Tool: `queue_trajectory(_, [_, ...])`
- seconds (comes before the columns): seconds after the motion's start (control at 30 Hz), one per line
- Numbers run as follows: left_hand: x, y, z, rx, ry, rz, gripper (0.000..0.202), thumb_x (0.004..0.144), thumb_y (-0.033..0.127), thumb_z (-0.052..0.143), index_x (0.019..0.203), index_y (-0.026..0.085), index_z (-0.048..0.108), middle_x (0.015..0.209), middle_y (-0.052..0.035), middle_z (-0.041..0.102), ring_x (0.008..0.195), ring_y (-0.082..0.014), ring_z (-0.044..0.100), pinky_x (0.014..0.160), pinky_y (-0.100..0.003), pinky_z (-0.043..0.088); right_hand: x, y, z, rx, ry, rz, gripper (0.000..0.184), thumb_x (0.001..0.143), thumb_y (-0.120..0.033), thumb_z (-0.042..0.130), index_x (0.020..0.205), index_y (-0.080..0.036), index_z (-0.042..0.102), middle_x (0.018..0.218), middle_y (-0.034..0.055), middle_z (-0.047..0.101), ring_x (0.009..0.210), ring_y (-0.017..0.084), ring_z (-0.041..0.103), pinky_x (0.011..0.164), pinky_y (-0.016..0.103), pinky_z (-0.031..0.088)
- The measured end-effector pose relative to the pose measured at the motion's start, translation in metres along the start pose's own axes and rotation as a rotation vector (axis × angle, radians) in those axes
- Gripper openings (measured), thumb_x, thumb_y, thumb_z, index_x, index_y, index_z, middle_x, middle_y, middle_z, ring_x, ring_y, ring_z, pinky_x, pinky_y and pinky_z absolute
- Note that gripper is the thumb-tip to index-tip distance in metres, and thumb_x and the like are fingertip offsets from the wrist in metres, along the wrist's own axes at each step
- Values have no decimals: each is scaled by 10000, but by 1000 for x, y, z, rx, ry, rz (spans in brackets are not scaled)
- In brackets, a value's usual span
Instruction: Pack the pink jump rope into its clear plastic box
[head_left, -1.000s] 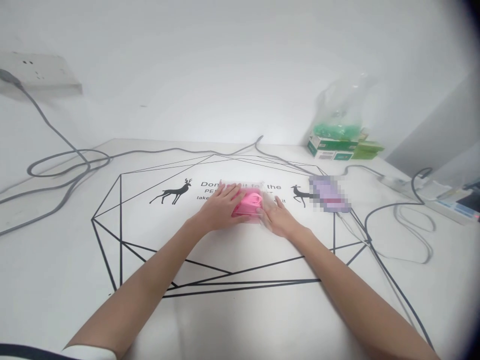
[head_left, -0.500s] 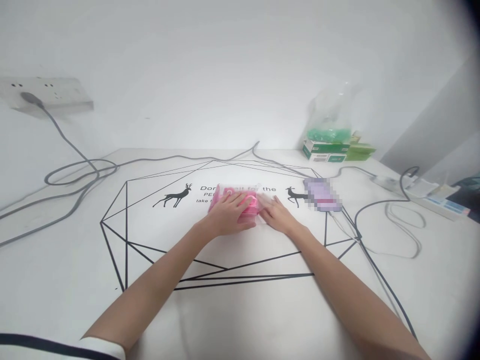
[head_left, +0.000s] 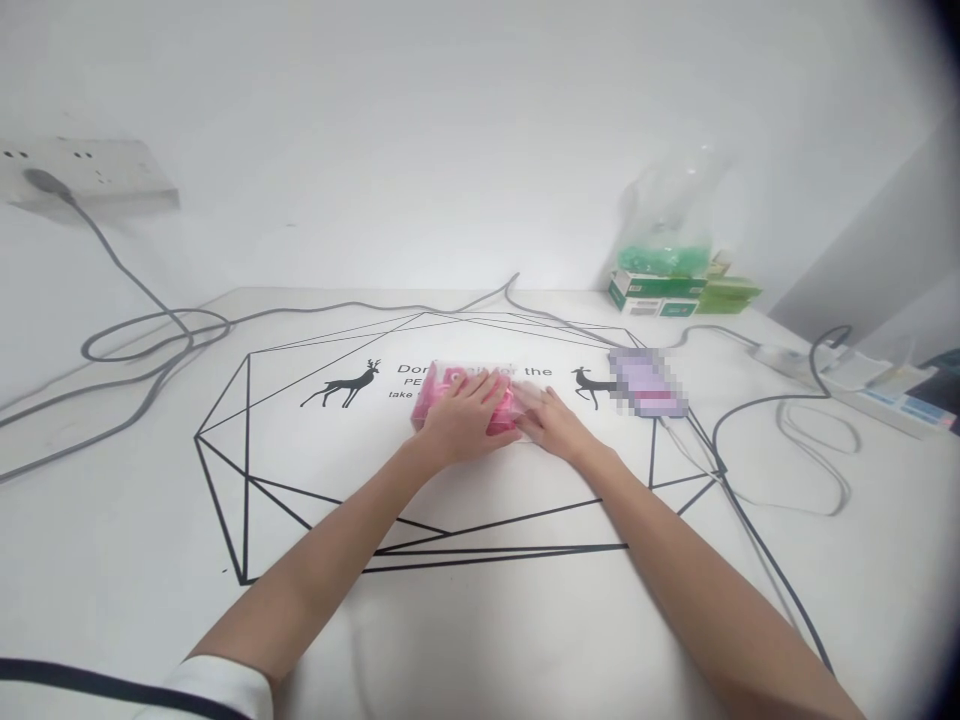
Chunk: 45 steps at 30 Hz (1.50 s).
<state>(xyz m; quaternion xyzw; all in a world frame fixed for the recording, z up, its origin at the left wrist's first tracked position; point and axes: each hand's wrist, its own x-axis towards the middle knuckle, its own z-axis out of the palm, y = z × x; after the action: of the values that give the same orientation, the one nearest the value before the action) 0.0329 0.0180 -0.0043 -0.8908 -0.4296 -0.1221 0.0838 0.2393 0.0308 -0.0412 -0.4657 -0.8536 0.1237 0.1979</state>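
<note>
A pink item in a clear plastic bag (head_left: 442, 388) lies flat on the white table (head_left: 150, 520), over the printed lettering. My left hand (head_left: 463, 422) rests on top of the pink item with its fingers stretched out flat, pressing it down. Just to the right, my right hand (head_left: 553, 428) lies flat on the clear end of the bag, fingers extended. Most of the pink item is hidden under my left hand.
A purple phone (head_left: 648, 381) lies right of my hands with a cable attached. Green boxes under a clear bag (head_left: 667, 275) stand at the back right. Grey cables (head_left: 150, 335) loop at the left from a wall socket (head_left: 82, 170). A power strip (head_left: 847, 375) sits at the right.
The bag with the pink item has shifted a little to the left under my hands, and more pink shows left of my left hand. Both hands stay flat on it.
</note>
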Motion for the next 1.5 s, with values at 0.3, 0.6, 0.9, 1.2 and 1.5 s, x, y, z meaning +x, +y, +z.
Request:
queue_trajectory(0.3, [4,12,-4,6,46,-46,640,893,493,494,1426,142,448,1456,-150,491,1379,-322,410,1163,-535,244,-3,14,-7,101,83,36,519,1000,-395,324,1491,-243,394,1538,83,403,1444,216,323,1187,516,194])
queue_trajectory(0.6, [5,25,4,17,121,-128,581,885,376,461,1402,111,490,1443,-153,505,1365,-306,436,1173,-519,239,-7,3,-7,-31,157,-6,508,954,-244,336,1436,-165,477,1441,89,532,1386,189,426,1200,431,228])
queue_trajectory(0.9, [4,25,6,7,178,-131,522,944,429,413,1353,128,533,1430,-147,521,1354,-301,452,1160,-520,268,-5,-2,-8,-72,115,2,564,943,-346,451,1488,-216,398,1483,85,484,1391,231,418,1191,472,240])
queue_trajectory(1.2, [5,18,1,-120,262,29,442,966,344,450,1359,145,492,1338,-148,590,1259,-272,540,1083,-464,398,-4,2,-6,-1,204,14,581,905,-359,565,1458,-225,444,1449,78,526,1381,281,427,1143,504,341])
queue_trajectory(1.5, [-1,11,7,38,329,255,353,985,226,445,1315,257,564,1273,-131,605,1194,-267,585,987,-431,487,-3,13,-4,103,180,-79,634,916,-377,562,1505,-244,368,1528,98,418,1447,281,310,1160,516,316])
